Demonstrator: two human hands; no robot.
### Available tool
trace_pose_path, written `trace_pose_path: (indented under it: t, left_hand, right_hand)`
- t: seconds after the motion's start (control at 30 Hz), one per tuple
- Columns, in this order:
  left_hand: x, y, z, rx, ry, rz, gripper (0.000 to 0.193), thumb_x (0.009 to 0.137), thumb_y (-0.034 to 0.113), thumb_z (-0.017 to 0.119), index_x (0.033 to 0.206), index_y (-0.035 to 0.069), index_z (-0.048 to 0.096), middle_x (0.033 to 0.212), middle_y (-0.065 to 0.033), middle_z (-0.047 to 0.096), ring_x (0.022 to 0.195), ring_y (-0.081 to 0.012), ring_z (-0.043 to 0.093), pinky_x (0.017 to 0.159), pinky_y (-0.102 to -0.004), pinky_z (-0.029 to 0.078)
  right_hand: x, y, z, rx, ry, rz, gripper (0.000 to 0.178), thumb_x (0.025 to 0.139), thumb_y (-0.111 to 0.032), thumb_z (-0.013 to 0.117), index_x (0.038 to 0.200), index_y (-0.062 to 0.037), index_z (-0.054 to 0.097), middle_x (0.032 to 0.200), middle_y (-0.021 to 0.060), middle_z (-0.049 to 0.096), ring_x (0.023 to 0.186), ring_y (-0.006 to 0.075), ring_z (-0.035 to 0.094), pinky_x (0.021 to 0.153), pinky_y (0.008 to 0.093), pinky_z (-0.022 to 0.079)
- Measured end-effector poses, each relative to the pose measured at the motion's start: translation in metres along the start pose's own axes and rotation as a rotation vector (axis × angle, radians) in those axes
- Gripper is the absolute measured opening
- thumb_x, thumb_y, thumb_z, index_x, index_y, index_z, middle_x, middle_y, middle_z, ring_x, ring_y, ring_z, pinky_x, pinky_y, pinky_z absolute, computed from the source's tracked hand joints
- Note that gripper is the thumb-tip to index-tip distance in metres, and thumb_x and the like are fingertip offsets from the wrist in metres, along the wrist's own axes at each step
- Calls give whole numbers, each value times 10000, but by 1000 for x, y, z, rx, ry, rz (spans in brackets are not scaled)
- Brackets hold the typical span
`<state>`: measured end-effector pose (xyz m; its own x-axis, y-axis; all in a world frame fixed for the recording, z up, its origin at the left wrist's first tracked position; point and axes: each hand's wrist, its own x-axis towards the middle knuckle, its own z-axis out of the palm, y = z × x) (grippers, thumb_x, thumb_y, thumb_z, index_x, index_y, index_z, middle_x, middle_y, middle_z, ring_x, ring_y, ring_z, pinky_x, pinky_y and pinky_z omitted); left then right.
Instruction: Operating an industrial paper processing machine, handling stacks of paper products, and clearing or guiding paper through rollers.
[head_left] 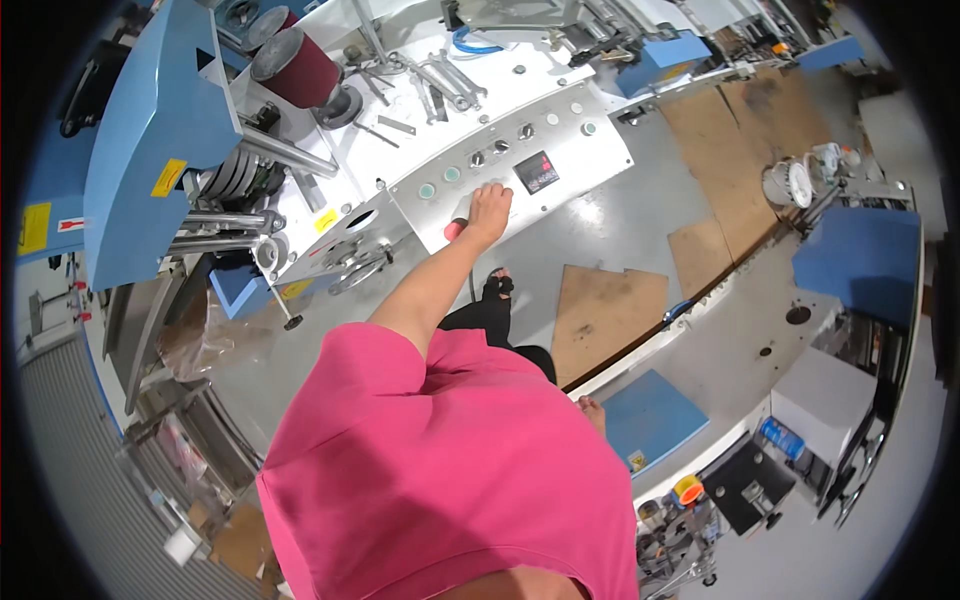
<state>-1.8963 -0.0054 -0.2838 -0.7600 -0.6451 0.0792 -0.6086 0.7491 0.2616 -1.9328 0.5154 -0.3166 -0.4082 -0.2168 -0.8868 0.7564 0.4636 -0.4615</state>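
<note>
My left hand (490, 212) reaches out onto a slanted, light metal control panel (598, 150). Its fingers lie on the panel, slightly bent, and nothing shows in them. Beside my wrist is a red push button (455, 229). Just right of the fingertips sits a small dark display (536, 173) with red digits. Above the hand run black rotary knobs (501, 147) and green buttons (452, 174). My right hand (592, 412) shows only in part past my pink shirt, next to a blue cover (650, 420) on a white machine bed; its fingers are too little visible to read.
Wrenches (450, 80) lie on the white machine top behind the panel. A dark red roll (295, 68) and a large blue housing (155, 140) stand at the left. Cardboard sheets (608, 320) lie on the grey floor. A blue can (782, 437) is at the lower right.
</note>
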Motion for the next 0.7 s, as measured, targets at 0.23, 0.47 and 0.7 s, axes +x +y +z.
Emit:
trace_pose_path:
  t: [0.23, 0.47, 0.7]
  left_hand:
    - [23, 24, -29, 74, -207, -235, 213, 837, 245, 555, 841, 49, 639, 810, -104, 638, 788, -263, 624, 661, -384, 465]
    - [37, 37, -29, -176, -356, -766, 452, 877, 419, 457, 758, 50, 690, 751, -156, 670, 731, -306, 659, 621, -400, 503]
    - [27, 62, -28, -5, -282, -781, 251, 762, 107, 573, 970, -28, 535, 851, -163, 643, 766, -281, 666, 643, -376, 510]
  right_hand:
    - [32, -130, 20, -172, 70, 13, 105, 901, -199, 544, 880, -99, 519, 689, -8, 518, 538, 59, 474, 387, 192, 335]
    - [90, -239, 16, -410, -223, -15, 110, 878, -181, 553, 850, -76, 533, 700, -14, 504, 563, 54, 476, 424, 174, 346]
    - [125, -331, 13, -685, -260, -139, 130, 871, -191, 550, 900, -66, 571, 725, -27, 506, 612, 47, 495, 463, 166, 364]
